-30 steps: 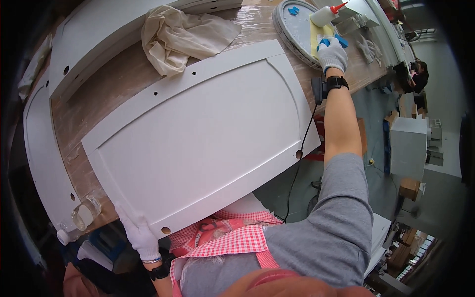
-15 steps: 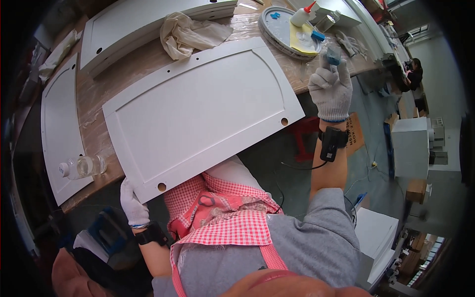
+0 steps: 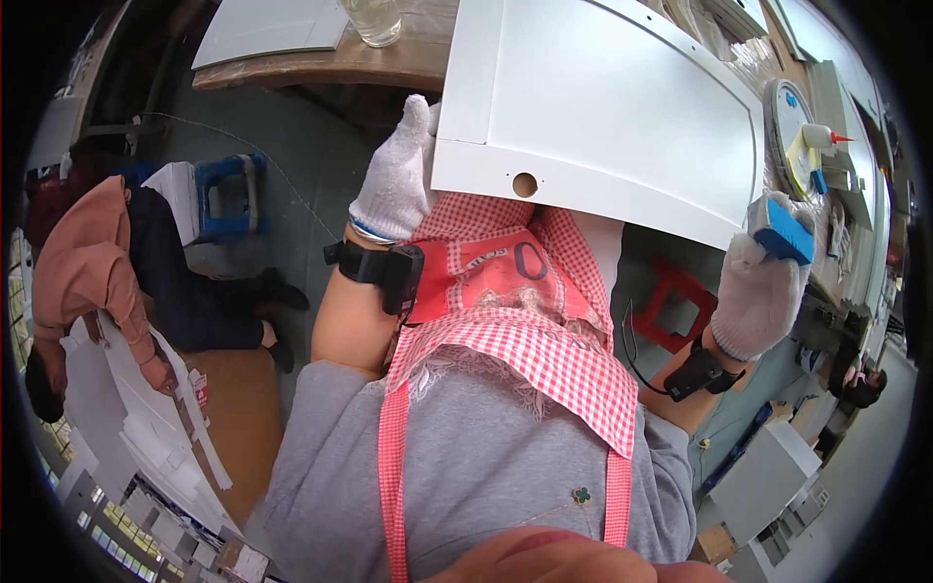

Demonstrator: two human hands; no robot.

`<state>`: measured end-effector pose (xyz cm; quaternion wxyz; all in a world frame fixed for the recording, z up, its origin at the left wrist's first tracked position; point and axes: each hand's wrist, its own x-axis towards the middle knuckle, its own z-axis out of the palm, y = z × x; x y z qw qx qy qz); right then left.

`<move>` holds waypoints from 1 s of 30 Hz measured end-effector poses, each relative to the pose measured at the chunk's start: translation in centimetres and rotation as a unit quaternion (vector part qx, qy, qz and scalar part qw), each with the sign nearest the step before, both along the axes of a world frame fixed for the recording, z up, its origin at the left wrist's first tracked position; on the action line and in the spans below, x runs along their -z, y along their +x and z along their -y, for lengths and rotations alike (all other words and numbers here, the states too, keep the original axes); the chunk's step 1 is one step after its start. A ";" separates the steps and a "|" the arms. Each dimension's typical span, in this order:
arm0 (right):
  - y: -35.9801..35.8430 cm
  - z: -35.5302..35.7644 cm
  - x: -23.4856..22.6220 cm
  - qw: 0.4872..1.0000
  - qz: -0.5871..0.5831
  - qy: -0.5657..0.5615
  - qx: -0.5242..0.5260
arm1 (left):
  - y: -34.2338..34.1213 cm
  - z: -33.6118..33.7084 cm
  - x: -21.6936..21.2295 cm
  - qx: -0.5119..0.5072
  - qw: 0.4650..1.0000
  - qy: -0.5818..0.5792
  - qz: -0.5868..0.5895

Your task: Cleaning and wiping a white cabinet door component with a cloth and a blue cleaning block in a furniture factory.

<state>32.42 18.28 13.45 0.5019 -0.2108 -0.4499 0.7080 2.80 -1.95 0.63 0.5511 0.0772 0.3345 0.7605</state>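
A white door panel (image 3: 622,107) with a recessed field and a round hole near its front edge lies tilted across the table edge, above my lap. My gloved left hand (image 3: 394,185) grips its left edge near the front corner, thumb up and the other fingers mostly hidden by the panel. Beside the panel's right corner, my gloved right hand (image 3: 763,296) is closed round a blue block (image 3: 780,233) with a paler side; it looks like a sanding block. The block is apart from the panel's face.
On the right stands a tub lid (image 3: 775,107) carrying a white squeeze bottle (image 3: 821,136) with a red tip. A glass jar (image 3: 373,21) stands at the table's far left. A co-worker (image 3: 92,253) bends over white sheets. Blue (image 3: 228,194) and red (image 3: 671,303) stools stand below.
My view has swung left and down toward my lap. The right hand, raised near the tub lid before, has come down beside the panel with the blue block. My left hand stays at the panel's left corner.
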 end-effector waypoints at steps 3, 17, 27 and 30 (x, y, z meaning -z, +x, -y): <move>-2.3 2.0 0.3 0.997 0.034 0.047 -0.060 | 1.4 0.4 -1.7 0.034 0.994 0.105 0.019; -8.4 6.6 1.7 0.962 0.214 0.012 -0.170 | 3.9 0.3 -3.4 0.007 0.995 0.089 0.043; -10.0 5.7 2.1 0.957 0.209 0.007 -0.200 | 3.8 0.4 -2.4 0.026 0.992 0.041 -0.115; -11.0 6.0 1.8 0.952 0.218 0.028 -0.213 | 4.0 0.2 -1.5 0.011 0.995 0.049 -0.091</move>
